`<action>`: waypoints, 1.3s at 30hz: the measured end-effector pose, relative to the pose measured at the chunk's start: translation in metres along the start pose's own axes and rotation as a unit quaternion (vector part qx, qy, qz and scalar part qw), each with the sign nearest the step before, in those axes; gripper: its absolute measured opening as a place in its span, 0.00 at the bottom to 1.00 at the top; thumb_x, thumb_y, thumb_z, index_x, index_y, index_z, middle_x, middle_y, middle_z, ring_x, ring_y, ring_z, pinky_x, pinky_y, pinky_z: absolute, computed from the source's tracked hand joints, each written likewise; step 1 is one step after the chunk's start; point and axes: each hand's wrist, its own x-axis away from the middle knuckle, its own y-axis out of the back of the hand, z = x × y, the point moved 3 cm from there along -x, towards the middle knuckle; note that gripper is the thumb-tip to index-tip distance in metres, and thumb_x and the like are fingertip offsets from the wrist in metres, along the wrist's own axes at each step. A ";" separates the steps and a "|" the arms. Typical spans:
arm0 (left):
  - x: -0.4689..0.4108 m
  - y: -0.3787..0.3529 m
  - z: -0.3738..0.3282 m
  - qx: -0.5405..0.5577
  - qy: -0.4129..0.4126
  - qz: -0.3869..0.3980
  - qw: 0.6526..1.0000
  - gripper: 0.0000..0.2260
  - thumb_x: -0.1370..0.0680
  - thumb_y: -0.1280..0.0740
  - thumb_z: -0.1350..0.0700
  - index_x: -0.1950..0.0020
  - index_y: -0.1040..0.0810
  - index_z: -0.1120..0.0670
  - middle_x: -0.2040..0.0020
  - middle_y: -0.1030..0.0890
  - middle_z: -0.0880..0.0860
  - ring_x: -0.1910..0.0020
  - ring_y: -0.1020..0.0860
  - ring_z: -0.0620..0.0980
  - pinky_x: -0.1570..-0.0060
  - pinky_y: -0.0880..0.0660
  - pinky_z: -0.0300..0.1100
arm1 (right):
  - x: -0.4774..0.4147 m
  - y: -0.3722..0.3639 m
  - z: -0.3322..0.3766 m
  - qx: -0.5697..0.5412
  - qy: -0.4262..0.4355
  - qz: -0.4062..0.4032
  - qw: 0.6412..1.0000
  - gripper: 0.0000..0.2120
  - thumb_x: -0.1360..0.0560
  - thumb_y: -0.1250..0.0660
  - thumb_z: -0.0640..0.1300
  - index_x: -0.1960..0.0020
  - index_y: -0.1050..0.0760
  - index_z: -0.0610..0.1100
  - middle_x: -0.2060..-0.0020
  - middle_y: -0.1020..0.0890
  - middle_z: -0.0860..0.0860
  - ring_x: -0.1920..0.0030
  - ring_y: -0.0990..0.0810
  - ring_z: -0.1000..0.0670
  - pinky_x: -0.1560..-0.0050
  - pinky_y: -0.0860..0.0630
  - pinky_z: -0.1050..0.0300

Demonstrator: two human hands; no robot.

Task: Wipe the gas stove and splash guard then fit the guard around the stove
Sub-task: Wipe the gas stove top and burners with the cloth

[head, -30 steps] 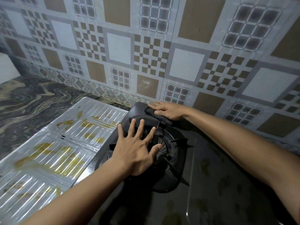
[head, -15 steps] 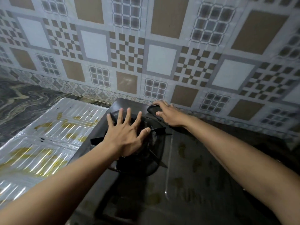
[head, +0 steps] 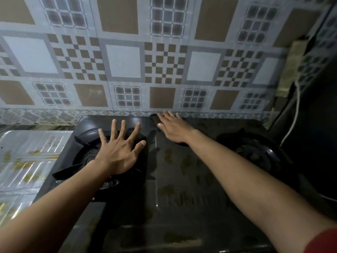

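**Gas stove, wipe in progress: cloth now at the middle of the rear edge**

Change: over the last second the right hand (head: 172, 129) has carried a dark cloth (head: 155, 118) along the stove's rear edge, from behind the left burner to about the middle. The left hand (head: 119, 149) has stayed spread on the left burner (head: 85, 154). Judged: the back strip is being wiped; the centre panel, still blotched, is not yet done.

Hands: right hand flat, fingers together, pressing the cloth, which shows only beyond the fingertips. Left hand with fingers splayed wide, holding nothing, bracing the stove.

Gas stove (head: 182, 179): black, glossy top with dull greasy patches; a raised seam beside the left burner; a second burner (head: 255, 152) near the right edge.

Splash guard (head: 31, 157): ribbed silver foil, yellow-stained, lying flat on the counter against the stove's left edge, not fitted.

Wall (head: 127, 63): patterned tile behind.
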 end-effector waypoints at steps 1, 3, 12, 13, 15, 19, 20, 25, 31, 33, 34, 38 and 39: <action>-0.001 -0.001 0.000 0.001 -0.014 -0.004 1.000 0.32 0.25 0.64 0.30 0.22 0.65 0.37 0.19 0.62 0.55 0.24 0.70 0.59 0.29 0.68 0.68 | 0.003 0.001 -0.005 0.008 -0.025 -0.004 1.000 0.27 0.15 0.57 0.53 0.19 0.55 0.42 0.20 0.52 0.44 0.20 0.57 0.43 0.24 0.61 0.44; -0.003 -0.002 0.002 0.011 -0.031 -0.005 0.999 0.31 0.25 0.65 0.31 0.23 0.66 0.36 0.19 0.61 0.55 0.24 0.70 0.58 0.29 0.68 0.67 | 0.009 0.004 -0.017 0.017 -0.072 -0.016 0.997 0.28 0.15 0.56 0.52 0.20 0.54 0.39 0.20 0.51 0.42 0.20 0.57 0.42 0.24 0.61 0.44; -0.004 -0.006 0.002 0.018 -0.059 -0.001 0.998 0.30 0.26 0.67 0.30 0.24 0.66 0.33 0.18 0.55 0.55 0.22 0.64 0.63 0.28 0.67 0.67 | 0.039 0.008 -0.064 -0.054 -0.219 -0.049 0.973 0.28 0.15 0.52 0.48 0.20 0.55 0.40 0.20 0.51 0.42 0.21 0.54 0.43 0.22 0.56 0.44; -0.004 -0.006 0.002 0.021 -0.067 -0.005 0.997 0.29 0.25 0.66 0.31 0.24 0.67 0.33 0.18 0.55 0.55 0.22 0.65 0.63 0.28 0.67 0.67 | 0.042 0.007 -0.065 -0.061 -0.234 -0.051 0.969 0.28 0.15 0.52 0.47 0.19 0.57 0.43 0.20 0.51 0.42 0.21 0.54 0.41 0.22 0.56 0.44; -0.002 -0.004 0.003 0.023 -0.082 -0.006 0.996 0.29 0.24 0.66 0.31 0.24 0.67 0.33 0.18 0.56 0.53 0.22 0.66 0.61 0.29 0.69 0.67 | 0.049 0.007 -0.063 -0.071 -0.253 -0.054 0.963 0.30 0.16 0.49 0.45 0.19 0.60 0.50 0.21 0.52 0.39 0.21 0.55 0.39 0.22 0.56 0.42; 0.002 -0.004 0.005 0.004 -0.090 0.007 0.996 0.30 0.26 0.65 0.29 0.24 0.67 0.34 0.19 0.59 0.53 0.23 0.67 0.61 0.30 0.71 0.66 | 0.062 0.005 -0.057 -0.083 -0.270 -0.063 0.957 0.26 0.15 0.50 0.45 0.19 0.54 0.46 0.20 0.54 0.42 0.21 0.56 0.39 0.22 0.55 0.40; 0.002 -0.004 0.004 0.000 -0.091 0.007 0.996 0.30 0.25 0.65 0.30 0.24 0.67 0.34 0.19 0.59 0.53 0.23 0.67 0.61 0.30 0.71 0.67 | 0.066 0.004 -0.055 -0.085 -0.274 -0.059 0.956 0.26 0.15 0.51 0.46 0.19 0.55 0.45 0.20 0.56 0.43 0.21 0.56 0.39 0.22 0.55 0.41; 0.002 -0.004 0.003 -0.017 -0.100 -0.015 0.995 0.30 0.25 0.68 0.31 0.23 0.66 0.36 0.18 0.57 0.53 0.22 0.66 0.60 0.31 0.70 0.70 | 0.091 -0.006 -0.040 -0.103 -0.294 -0.059 0.949 0.27 0.15 0.53 0.47 0.19 0.58 0.44 0.20 0.57 0.42 0.21 0.56 0.41 0.22 0.55 0.43; 0.004 -0.008 0.002 0.025 -0.073 0.003 0.997 0.28 0.24 0.66 0.32 0.24 0.66 0.33 0.18 0.58 0.53 0.23 0.67 0.66 0.32 0.70 0.70 | 0.105 -0.014 -0.009 -0.095 -0.284 -0.122 0.946 0.24 0.15 0.52 0.46 0.20 0.50 0.46 0.20 0.52 0.40 0.21 0.52 0.40 0.22 0.53 0.44; 0.003 -0.008 0.003 0.026 -0.069 0.009 0.997 0.28 0.23 0.65 0.32 0.24 0.67 0.33 0.19 0.61 0.54 0.24 0.68 0.66 0.32 0.70 0.71 | 0.097 -0.016 0.007 -0.083 -0.248 -0.108 0.959 0.24 0.15 0.53 0.46 0.20 0.50 0.47 0.20 0.52 0.42 0.21 0.53 0.41 0.22 0.54 0.45; 0.002 -0.008 0.004 0.028 -0.069 0.009 0.997 0.27 0.23 0.64 0.32 0.24 0.66 0.33 0.19 0.62 0.55 0.24 0.69 0.66 0.32 0.70 0.71 | 0.093 -0.017 0.016 -0.082 -0.228 -0.103 0.965 0.24 0.15 0.53 0.45 0.19 0.50 0.48 0.20 0.52 0.42 0.20 0.53 0.42 0.22 0.55 0.45; 0.004 -0.008 0.004 0.040 -0.066 0.011 0.997 0.26 0.22 0.63 0.33 0.24 0.66 0.33 0.19 0.63 0.55 0.24 0.69 0.66 0.32 0.71 0.70 | 0.083 -0.018 0.044 -0.077 -0.170 -0.099 0.977 0.23 0.15 0.53 0.45 0.20 0.47 0.50 0.20 0.48 0.45 0.21 0.51 0.45 0.22 0.55 0.48; 0.004 -0.008 0.004 0.039 -0.064 0.013 0.997 0.26 0.22 0.63 0.33 0.24 0.66 0.32 0.19 0.62 0.55 0.24 0.68 0.66 0.32 0.71 0.71 | 0.083 -0.017 0.050 -0.074 -0.156 -0.094 0.980 0.23 0.15 0.52 0.45 0.20 0.46 0.51 0.20 0.47 0.45 0.21 0.50 0.45 0.22 0.54 0.48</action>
